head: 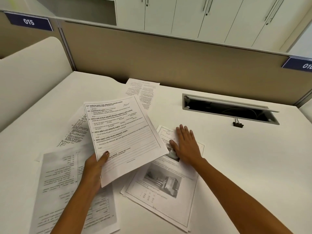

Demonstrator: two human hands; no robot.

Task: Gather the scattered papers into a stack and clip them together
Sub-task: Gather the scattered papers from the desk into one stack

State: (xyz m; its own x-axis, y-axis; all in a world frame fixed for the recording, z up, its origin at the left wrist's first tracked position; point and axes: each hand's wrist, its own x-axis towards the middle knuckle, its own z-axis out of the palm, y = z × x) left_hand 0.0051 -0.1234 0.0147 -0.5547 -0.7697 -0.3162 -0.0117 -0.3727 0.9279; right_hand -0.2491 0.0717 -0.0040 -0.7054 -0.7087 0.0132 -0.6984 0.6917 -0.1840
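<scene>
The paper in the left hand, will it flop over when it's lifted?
Probably floppy: the paper looks thin, and the left hand grips it at its bottom edge only. Likely very light, since one hand holds it up.

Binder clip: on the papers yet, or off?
Off. The binder clip lies on the bare desk beside the cable hatch, apart from the papers.

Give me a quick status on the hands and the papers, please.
Left hand grips one lined sheet, lifted. Right hand flat on the photo page. Other papers scattered; binder clip untouched beside cable hatch.
</scene>
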